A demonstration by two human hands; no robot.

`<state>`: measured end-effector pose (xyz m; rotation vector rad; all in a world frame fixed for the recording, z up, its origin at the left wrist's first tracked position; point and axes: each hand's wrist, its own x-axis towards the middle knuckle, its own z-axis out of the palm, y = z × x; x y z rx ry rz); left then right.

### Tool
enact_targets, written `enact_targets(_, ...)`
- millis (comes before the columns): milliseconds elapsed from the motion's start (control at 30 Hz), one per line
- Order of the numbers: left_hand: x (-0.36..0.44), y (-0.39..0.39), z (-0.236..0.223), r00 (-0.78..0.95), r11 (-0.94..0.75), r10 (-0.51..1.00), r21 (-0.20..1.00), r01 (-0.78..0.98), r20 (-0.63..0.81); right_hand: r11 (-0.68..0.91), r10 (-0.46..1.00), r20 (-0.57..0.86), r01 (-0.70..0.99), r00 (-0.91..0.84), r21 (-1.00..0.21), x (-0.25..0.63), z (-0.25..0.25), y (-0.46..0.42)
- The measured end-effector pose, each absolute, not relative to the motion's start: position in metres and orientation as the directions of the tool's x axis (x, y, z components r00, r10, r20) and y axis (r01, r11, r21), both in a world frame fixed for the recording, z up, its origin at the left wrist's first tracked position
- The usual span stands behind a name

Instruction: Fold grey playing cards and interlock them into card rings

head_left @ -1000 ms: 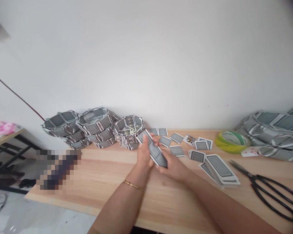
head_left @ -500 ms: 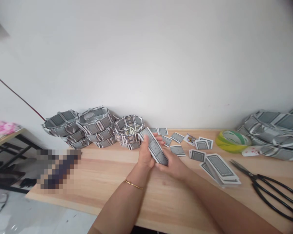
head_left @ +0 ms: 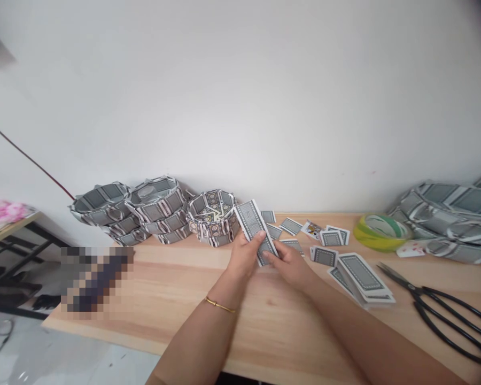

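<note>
Between my two hands, tilted over the wooden table, is a grey-backed playing card (head_left: 250,220) with a white edge; whether it is one card or several together I cannot tell. My left hand (head_left: 243,255) grips it from the left, thumb across its back. At its lower right edge, my right hand (head_left: 286,262) pinches it with thumb and fingers. Small folded card pieces (head_left: 292,226) lie just beyond my right hand. To the right sits a pile of playing cards (head_left: 363,275), with folded cards (head_left: 324,255) beside it.
Long-handled scissors (head_left: 414,291) lie at the right, below a roll of yellow-green tape (head_left: 380,233). Woven card rings stand along the wall: two stacks (head_left: 100,206) (head_left: 158,206) and a patterned ring (head_left: 214,224) at left, another stack (head_left: 449,214) at right.
The card has turned more upright in my hands. My left thumb has slid lower across its back, and my right hand has shifted slightly to the right along its edge.
</note>
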<state>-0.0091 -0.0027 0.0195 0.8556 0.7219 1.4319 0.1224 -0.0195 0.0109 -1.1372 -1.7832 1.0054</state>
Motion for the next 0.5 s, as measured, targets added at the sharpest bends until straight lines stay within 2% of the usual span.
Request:
enact_targets(233,-0.0126,-0.0005,0.0195,0.145,-0.085,0.978,0.92,-0.382,0.151,0.232,0.96,0.191,0.2,-0.202,-0.952,0.1219,0.0043,-0.0176)
enact_targets(400,-0.0152,0.0043,0.0144,0.077,-0.158,0.979,0.943,-0.293,0.188,0.306,0.95,0.267,0.316,-0.161,-0.898,0.1229,0.0081,-0.0177)
enact_targets(500,-0.0169,0.0054,0.0139,0.118,-0.208,0.965,0.955,-0.21,0.236,0.333,0.943,0.312,0.329,-0.117,-0.884,0.1238,0.0108,-0.0177)
